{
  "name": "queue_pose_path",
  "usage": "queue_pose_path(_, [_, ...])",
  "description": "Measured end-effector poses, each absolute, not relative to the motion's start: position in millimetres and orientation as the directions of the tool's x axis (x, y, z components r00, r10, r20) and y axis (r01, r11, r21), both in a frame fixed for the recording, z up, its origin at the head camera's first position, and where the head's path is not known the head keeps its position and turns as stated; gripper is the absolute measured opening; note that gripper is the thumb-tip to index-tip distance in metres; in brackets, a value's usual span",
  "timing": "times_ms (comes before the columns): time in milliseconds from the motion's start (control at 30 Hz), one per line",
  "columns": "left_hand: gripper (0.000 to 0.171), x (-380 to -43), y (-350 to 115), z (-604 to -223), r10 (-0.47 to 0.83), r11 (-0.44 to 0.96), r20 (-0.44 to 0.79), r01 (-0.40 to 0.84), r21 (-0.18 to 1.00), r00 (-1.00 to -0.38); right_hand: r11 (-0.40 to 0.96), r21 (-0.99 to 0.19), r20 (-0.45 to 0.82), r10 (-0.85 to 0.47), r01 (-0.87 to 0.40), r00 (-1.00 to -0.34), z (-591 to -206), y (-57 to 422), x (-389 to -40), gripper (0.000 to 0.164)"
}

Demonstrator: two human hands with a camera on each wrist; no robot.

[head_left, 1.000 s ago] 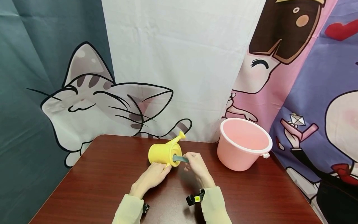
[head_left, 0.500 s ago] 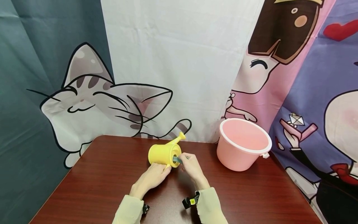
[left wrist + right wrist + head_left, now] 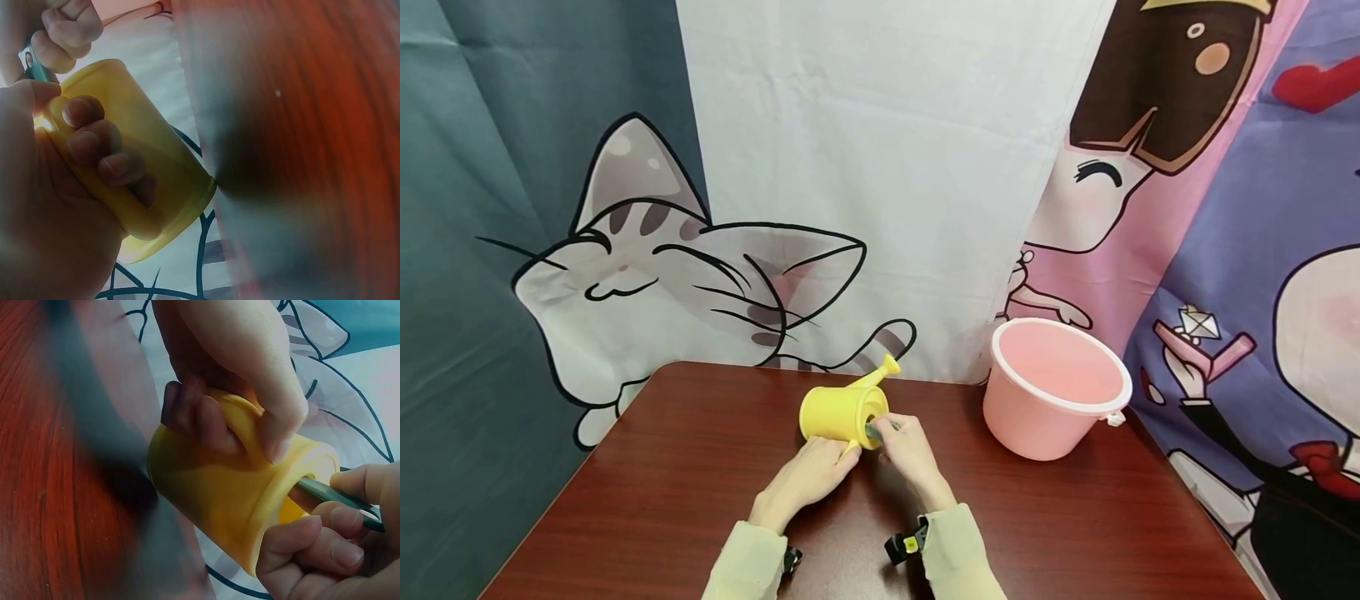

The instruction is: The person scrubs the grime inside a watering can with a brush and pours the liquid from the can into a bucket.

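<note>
Near the counter's back edge (image 3: 715, 364), we hold the tipped yellow watering can (image 3: 833, 412) by its handle (image 3: 245, 419) in the left grip (image 3: 811, 473), probably to steady it; the right grip (image 3: 912, 452) pinches a green strip (image 3: 334, 495) reaching inside.

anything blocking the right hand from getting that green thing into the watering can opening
Nothing visible blocks it: the right hand pinches the green strip, whose far end is inside the opening of the yellow watering can. The left hand grips the handle, and the pink bucket stands apart, to the right.
</note>
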State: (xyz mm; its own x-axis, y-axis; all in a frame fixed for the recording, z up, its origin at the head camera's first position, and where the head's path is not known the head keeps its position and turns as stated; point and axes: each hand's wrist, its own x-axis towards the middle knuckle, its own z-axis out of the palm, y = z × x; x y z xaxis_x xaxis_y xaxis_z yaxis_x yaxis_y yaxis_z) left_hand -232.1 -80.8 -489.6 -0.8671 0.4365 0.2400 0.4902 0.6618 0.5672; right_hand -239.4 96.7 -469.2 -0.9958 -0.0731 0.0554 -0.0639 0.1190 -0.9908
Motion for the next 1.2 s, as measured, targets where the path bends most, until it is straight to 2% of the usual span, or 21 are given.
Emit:
queue_pose_path(367, [0.045,-230.8,-81.1,-488.0,0.427,0.671,0.217,0.468,0.575,-0.878,0.151,-0.984,0.072,-0.13,-0.091,-0.989,-445.5,113.3,-231.7,0.026])
queue_pose_path(700, [0.046,-231.8,-82.1,-488.8,0.427,0.664,0.232,0.477,0.576,-0.874,0.174,-0.979,0.083,-0.123,-0.104,-0.989,-453.1,130.3,-239.5,0.025])
queue_pose_path(1200, [0.045,-231.3,-80.3,-487.4,0.43,0.67,0.232,0.48,0.566,-0.873,0.143,-0.986,0.056,-0.167,-0.081,-0.984,-456.6,101.1,-234.4,0.034])
